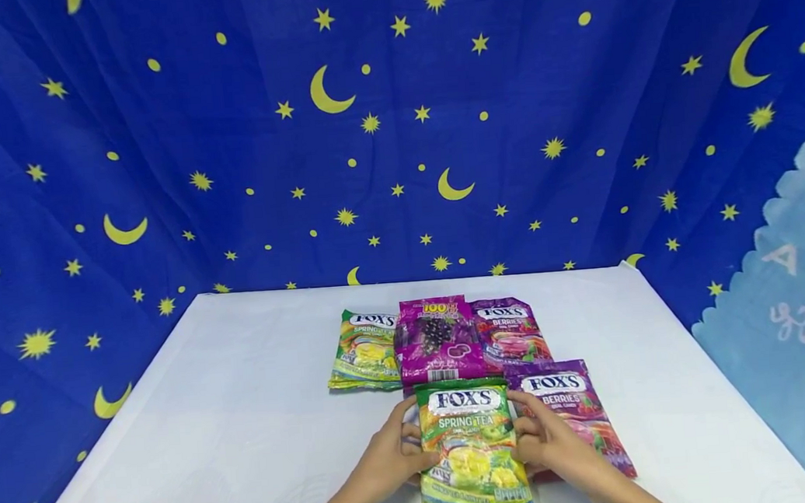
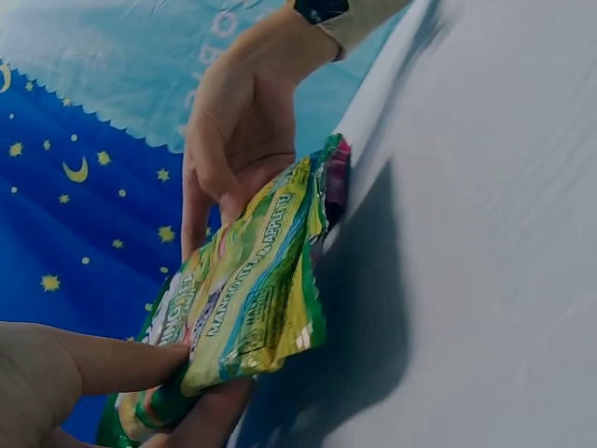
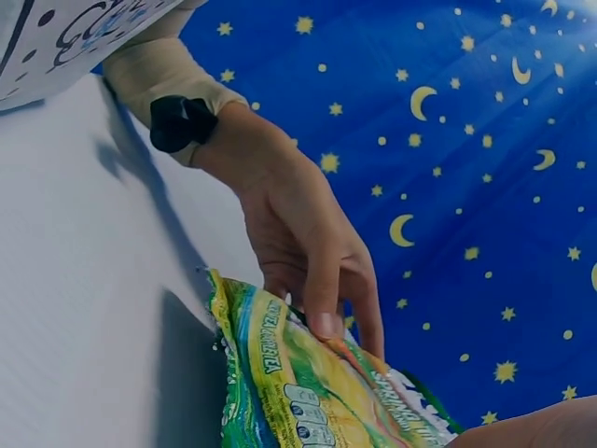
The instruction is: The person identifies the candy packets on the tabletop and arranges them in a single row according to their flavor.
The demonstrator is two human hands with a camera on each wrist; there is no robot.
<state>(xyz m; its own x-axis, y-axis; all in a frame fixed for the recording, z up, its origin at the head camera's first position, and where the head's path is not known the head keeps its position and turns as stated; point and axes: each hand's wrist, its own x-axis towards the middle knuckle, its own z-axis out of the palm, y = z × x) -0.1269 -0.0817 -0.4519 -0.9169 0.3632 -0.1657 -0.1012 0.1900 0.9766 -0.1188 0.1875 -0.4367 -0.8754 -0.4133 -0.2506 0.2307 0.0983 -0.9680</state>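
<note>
Both hands hold a green and yellow Fox's Spring Tea candy bag [image 1: 468, 449] by its two sides, near the table's front edge. My left hand [image 1: 392, 455] pinches the left side, thumb on the printed front and fingers behind. On the opposite side my right hand [image 1: 552, 440] grips the bag the same way. In the left wrist view the held bag [image 2: 252, 280] is tilted above the white surface and casts a shadow there. The right wrist view shows the left hand [image 3: 312, 243] with its thumb on the bag's front.
Behind the held bag lie another Spring Tea bag [image 1: 363, 352], a magenta grape-picture candy bag [image 1: 440, 338] and a purple Fox's Berries bag [image 1: 513, 333]. A second Berries bag [image 1: 596, 417] lies beside the right hand. A blue star-and-moon cloth [image 1: 395, 151] hangs behind the white table [image 1: 211, 421].
</note>
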